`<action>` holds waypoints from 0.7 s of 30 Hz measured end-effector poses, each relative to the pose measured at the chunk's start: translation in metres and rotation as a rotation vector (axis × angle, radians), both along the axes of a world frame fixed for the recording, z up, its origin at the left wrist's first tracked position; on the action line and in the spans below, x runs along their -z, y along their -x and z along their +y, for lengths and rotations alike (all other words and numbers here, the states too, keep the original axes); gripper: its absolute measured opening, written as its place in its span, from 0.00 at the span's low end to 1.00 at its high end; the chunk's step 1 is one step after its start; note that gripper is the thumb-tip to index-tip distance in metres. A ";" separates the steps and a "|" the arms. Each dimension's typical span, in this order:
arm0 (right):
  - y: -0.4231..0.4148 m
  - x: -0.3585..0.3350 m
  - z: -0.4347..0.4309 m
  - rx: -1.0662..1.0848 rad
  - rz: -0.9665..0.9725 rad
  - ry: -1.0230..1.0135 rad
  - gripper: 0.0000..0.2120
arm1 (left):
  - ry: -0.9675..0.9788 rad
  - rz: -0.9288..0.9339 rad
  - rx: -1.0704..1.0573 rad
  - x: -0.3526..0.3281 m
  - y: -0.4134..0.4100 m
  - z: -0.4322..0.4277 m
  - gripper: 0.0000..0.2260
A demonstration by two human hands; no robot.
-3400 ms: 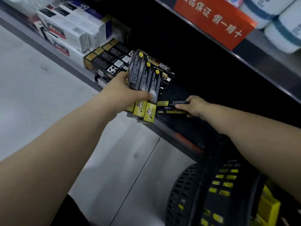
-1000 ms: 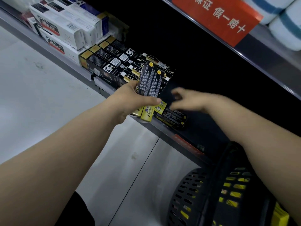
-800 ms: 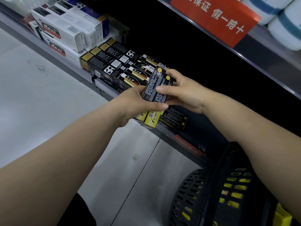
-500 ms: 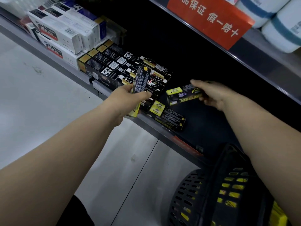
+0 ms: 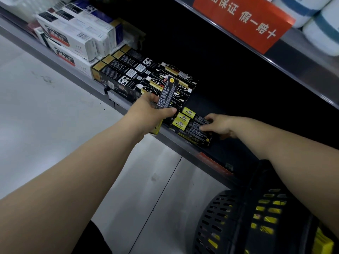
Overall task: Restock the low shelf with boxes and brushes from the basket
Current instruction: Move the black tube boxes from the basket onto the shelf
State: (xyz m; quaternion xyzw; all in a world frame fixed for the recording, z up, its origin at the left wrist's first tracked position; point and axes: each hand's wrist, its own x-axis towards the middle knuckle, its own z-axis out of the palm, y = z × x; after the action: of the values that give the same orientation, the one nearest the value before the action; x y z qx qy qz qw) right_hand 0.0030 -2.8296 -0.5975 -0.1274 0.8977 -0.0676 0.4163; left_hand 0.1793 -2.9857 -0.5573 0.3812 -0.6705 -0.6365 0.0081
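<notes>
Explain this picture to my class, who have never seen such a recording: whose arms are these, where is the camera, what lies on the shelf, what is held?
There is no machine: the bare arms belong to a person restocking a shop. The camera sits on that person's head, looking forward and down. The left hand holds one black box upright. The right hand rests on black-and-yellow boxes lying flat on the low shelf; whether it clasps one or only presses is unclear. Further left sit stacked black boxes and white boxes. The basket, at lower right, holds yellow items.
</notes>
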 end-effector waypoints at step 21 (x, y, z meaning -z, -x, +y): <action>-0.013 -0.078 -0.024 -0.513 0.057 0.466 0.17 | 0.072 0.057 0.270 -0.003 0.003 0.009 0.27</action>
State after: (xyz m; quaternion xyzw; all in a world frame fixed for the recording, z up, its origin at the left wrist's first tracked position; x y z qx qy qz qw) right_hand 0.0164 -2.8540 -0.5194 -0.4424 0.8082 -0.1603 0.3542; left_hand 0.1761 -2.9770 -0.5540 0.2685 -0.7378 -0.6178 -0.0448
